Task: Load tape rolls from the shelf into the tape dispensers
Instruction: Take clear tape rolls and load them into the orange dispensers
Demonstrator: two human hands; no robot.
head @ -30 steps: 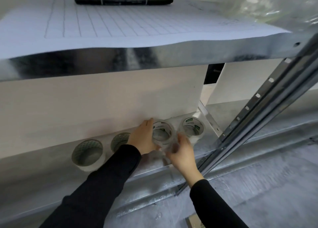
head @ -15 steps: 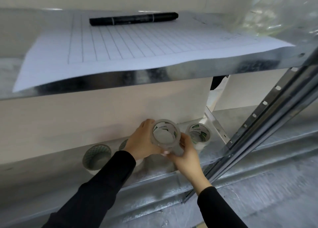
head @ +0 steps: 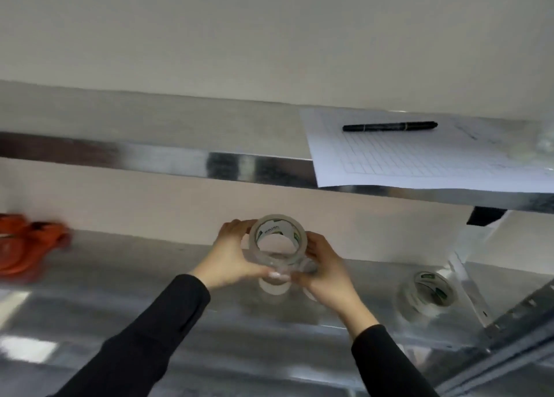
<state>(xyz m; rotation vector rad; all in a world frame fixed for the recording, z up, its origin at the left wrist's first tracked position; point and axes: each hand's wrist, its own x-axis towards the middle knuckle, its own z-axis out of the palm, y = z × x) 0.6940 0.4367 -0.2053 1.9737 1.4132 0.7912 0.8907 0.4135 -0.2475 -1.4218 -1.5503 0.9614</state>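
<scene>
Both my hands hold one clear tape roll [head: 296,234] with a green-and-white core label, lifted above the metal shelf [head: 150,291]. My left hand [head: 230,252] grips its left side and my right hand [head: 322,269] its right side. Part of another roll [head: 272,287] shows on the shelf just below my hands. A further clear roll [head: 428,294] lies on the shelf to the right. An orange tape dispenser [head: 27,243], blurred, sits at the far left of the same shelf.
The upper shelf [head: 180,162] overhangs the work area; a gridded paper sheet [head: 419,159] with a black marker [head: 389,126] lies on it at the right. A slotted metal upright [head: 509,315] slants at the lower right. White wall behind.
The view has swung left and up, bringing the orange dispenser into sight. Both hands have lifted the tape roll off the shelf and carried it leftward, away from the other rolls.
</scene>
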